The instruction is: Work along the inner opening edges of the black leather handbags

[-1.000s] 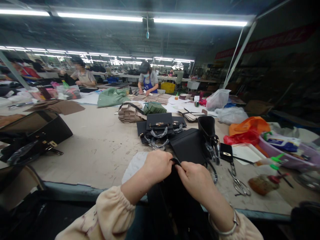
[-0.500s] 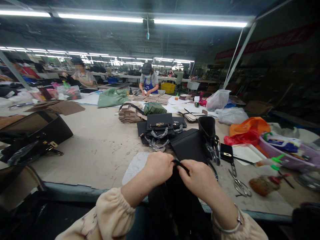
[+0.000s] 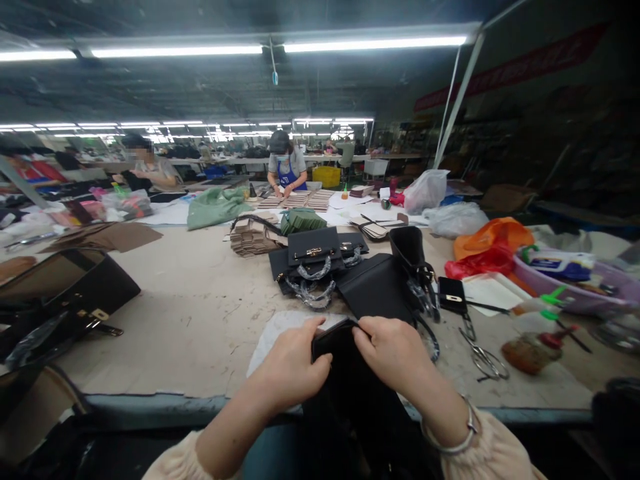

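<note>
Between my hands, over the table's front edge, is a black leather bag piece (image 3: 345, 393); its lower part is lost in shadow. My left hand (image 3: 295, 360) grips the left corner of its upper edge, thumb on the near side and fingers behind. At the right of that same edge, my right hand (image 3: 393, 350) pinches the leather between thumb and fingers. Just beyond lie a pale sheet (image 3: 280, 330) and a flat black panel (image 3: 375, 287). Several finished-looking black handbags (image 3: 315, 247) with wrapped handles are piled behind them.
Scissors (image 3: 484, 357), a stained glue bottle (image 3: 530, 350) and a purple basket (image 3: 575, 287) stand on the right. A large black bag (image 3: 95, 287) sits at left. Stacked brown pieces (image 3: 255, 233) lie farther back. Across the table a co-worker (image 3: 287, 167) in a blue apron handles pieces.
My left hand has shifted left and down along the bag piece's edge, away from my right hand, and its grip has loosened into a wider hold. The camera view has shifted slightly.
</note>
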A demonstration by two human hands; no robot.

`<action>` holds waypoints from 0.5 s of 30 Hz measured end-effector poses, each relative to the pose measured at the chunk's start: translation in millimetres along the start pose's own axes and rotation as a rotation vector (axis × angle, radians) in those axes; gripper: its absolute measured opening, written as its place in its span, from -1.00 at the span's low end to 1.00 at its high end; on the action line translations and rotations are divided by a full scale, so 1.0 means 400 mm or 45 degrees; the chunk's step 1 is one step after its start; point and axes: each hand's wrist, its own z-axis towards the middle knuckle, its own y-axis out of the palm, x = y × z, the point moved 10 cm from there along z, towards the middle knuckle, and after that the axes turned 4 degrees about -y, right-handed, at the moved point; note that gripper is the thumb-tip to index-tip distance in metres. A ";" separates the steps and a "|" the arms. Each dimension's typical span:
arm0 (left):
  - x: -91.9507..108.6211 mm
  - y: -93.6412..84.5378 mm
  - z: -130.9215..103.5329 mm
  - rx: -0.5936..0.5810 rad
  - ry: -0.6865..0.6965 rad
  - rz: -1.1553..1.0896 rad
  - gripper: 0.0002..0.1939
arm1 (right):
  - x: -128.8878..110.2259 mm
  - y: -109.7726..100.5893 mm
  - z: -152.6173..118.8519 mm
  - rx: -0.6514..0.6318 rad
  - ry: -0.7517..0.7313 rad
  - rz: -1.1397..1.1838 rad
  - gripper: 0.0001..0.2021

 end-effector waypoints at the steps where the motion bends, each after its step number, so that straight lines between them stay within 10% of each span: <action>1: -0.016 -0.007 -0.012 0.028 -0.047 -0.012 -0.44 | -0.001 0.002 0.000 0.004 0.005 0.004 -0.72; 15: -0.037 -0.051 -0.044 0.211 -0.139 0.327 -0.67 | -0.034 0.018 -0.005 -0.046 0.090 0.074 -0.70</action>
